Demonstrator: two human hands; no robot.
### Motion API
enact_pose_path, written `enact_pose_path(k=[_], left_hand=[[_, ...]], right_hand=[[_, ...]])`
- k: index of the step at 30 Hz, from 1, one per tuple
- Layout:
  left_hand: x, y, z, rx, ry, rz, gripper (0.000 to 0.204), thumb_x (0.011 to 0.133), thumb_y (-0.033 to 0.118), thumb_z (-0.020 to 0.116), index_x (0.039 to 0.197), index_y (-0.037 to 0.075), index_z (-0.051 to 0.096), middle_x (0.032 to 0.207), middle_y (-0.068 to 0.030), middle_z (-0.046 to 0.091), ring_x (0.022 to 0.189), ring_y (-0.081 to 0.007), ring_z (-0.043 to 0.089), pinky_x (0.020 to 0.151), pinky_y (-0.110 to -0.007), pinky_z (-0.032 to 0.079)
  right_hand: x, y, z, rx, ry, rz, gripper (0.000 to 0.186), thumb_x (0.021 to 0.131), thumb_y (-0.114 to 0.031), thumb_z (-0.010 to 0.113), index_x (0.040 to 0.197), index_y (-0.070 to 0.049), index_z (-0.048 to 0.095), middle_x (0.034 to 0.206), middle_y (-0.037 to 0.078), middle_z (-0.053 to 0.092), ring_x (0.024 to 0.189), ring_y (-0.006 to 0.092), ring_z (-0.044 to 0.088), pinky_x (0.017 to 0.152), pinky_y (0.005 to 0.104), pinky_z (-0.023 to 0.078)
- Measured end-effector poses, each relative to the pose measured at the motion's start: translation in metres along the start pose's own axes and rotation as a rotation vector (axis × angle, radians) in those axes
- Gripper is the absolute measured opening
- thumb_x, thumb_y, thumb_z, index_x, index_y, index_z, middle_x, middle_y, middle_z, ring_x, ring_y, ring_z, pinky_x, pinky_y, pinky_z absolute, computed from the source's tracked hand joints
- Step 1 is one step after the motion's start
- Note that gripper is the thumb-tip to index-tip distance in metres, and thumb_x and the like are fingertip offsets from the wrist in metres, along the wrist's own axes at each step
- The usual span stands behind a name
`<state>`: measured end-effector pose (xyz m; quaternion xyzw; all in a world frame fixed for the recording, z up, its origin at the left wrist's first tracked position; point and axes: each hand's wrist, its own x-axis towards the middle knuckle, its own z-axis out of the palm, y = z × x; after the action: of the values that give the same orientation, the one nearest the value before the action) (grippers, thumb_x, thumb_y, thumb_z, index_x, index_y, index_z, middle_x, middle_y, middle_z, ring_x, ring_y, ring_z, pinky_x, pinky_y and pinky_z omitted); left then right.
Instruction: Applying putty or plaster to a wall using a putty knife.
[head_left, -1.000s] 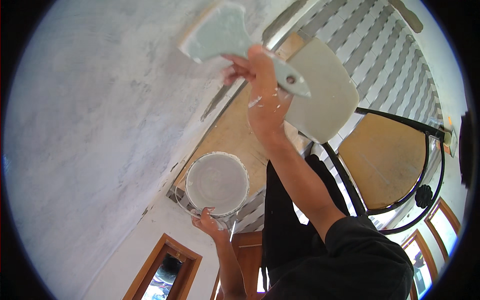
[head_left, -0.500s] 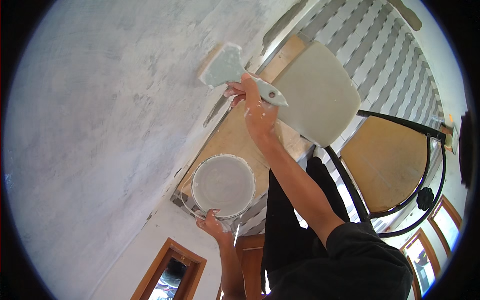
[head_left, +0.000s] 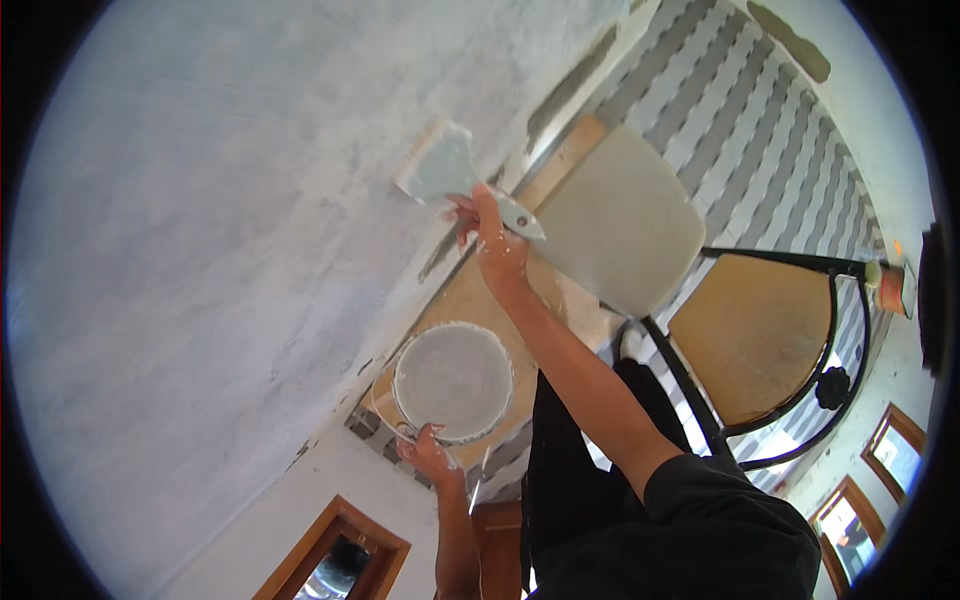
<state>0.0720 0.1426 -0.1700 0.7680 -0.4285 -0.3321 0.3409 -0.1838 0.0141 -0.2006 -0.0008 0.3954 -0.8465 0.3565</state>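
My right hand (head_left: 500,250) is closed around the handle of a wide, pale paintbrush (head_left: 445,165). Its bristles meet the whitish wall (head_left: 250,200), which looks streaked with thin paint. White specks dot my fingers and wrist. Lower down, my left hand (head_left: 432,458) grips the rim of a round bucket (head_left: 455,380) of pale, milky paint, thumb over the edge. A thin wire handle hangs at the bucket's left side. Beneath the bucket is a tan board-like surface (head_left: 540,290).
A beige chair seat (head_left: 620,220) and a black-framed chair with a tan panel (head_left: 760,335) are to the right. Grey-and-white patterned tiles (head_left: 690,100) cover the floor. Wood-framed windows (head_left: 340,550) show low left and lower right. Bare patches mark the wall's base.
The brush and my right hand have moved slightly lower in the picture, with the brush still at the wall. The view has shifted a little; my left hand keeps its hold on the bucket.
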Motion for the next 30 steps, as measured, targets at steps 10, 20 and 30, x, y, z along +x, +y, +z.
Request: enact_pose_path(k=[10, 20, 30], left_hand=[[-0.054, 0.02, -0.074, 0.124, -0.014, 0.248, 0.011, 0.061, 0.004, 0.06, 0.063, -0.003, 0.051, 0.071, -0.0123, 0.045, 0.071, -0.0294, 0.042, 0.067, -0.042, 0.034], [-0.109, 0.0, -0.13, 0.121, 0.203, 0.417, 0.019, 0.057, 0.008, 0.062, 0.062, -0.004, 0.047, 0.057, -0.0169, 0.045, 0.054, -0.0348, 0.044, 0.055, -0.045, 0.036], [-0.212, 0.012, -0.126, -0.096, 0.064, 0.286, 0.022, 0.06, 0.011, 0.063, 0.064, -0.002, 0.047, 0.058, -0.0133, 0.047, 0.055, -0.024, 0.044, 0.054, -0.04, 0.037]], right_hand=[[-0.05, -0.072, 0.11, 0.056, -0.163, -0.042, 0.023, 0.089, -0.021, 0.058, 0.093, 0.002, 0.061, 0.084, 0.011, 0.067, 0.063, 0.0115, 0.062, 0.046, 0.022, 0.043], [-0.171, -0.17, 0.027, -0.327, -0.397, 0.309, 0.031, 0.088, -0.033, 0.058, 0.084, -0.003, 0.063, 0.079, 0.012, 0.068, 0.058, 0.0128, 0.06, 0.048, 0.0245, 0.042], [-0.274, -0.312, -0.085, -0.644, -0.717, 0.538, 0.03, 0.088, -0.033, 0.058, 0.081, -0.005, 0.065, 0.074, 0.008, 0.068, 0.057, 0.0103, 0.059, 0.051, 0.0229, 0.043]])
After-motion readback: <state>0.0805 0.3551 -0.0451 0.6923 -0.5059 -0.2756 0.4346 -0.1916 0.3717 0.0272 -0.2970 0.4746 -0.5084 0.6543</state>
